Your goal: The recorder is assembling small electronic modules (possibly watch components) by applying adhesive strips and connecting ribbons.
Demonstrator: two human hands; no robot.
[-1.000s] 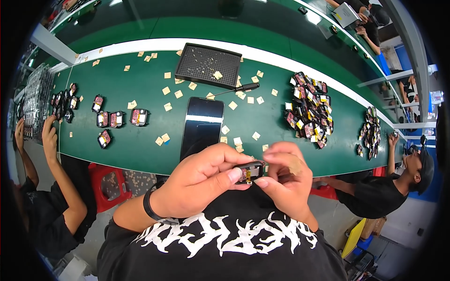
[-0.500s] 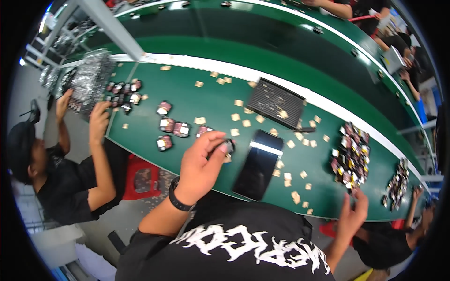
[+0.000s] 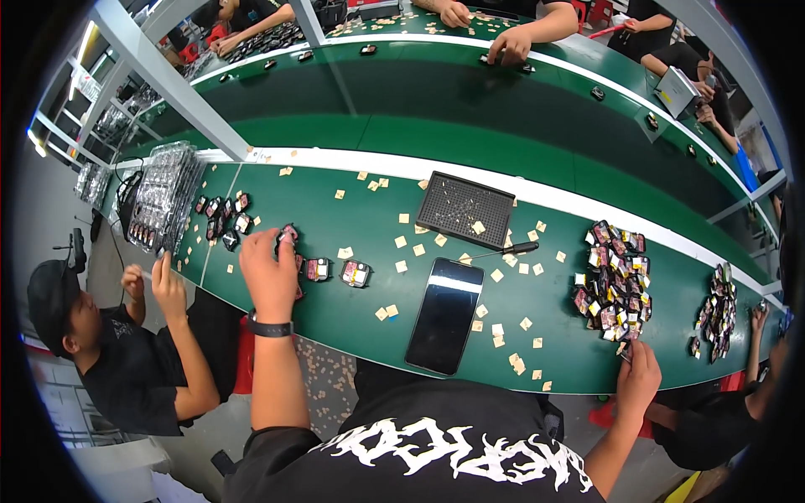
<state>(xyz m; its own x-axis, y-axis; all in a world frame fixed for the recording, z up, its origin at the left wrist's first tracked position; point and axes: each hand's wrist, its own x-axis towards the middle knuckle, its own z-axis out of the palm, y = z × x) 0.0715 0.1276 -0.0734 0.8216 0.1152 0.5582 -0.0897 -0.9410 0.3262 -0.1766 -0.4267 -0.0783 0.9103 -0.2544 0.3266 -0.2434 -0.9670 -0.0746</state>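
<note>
My left hand [image 3: 268, 268] is closed with thumb and fingers round a small black module [image 3: 288, 233] with a pinkish label, low over the green table. Just right of it lie two like modules, one near [image 3: 317, 269] and one farther right [image 3: 355, 273]; another is partly hidden by the hand. My right hand [image 3: 639, 377] is at the near edge of a heap of such modules [image 3: 616, 281], many with white and yellow tabs. Its fingertips pinch a module [image 3: 624, 350] at the heap's lower end.
Between my hands lie a black phone [image 3: 445, 314], a screwdriver [image 3: 520, 248] and a black ribbed tray [image 3: 466, 208] with crumbs. Small beige squares [image 3: 402, 267] are scattered about. More modules [image 3: 220, 216] and clear plastic trays [image 3: 163, 189] are at left, beside a co-worker [image 3: 109, 335]. A dark conveyor belt [image 3: 402, 109] runs beyond.
My left hand has moved left from beside the phone to the small group of modules, carrying a module. My right hand stays by the heap. The view has tilted up, showing more of the far side.
</note>
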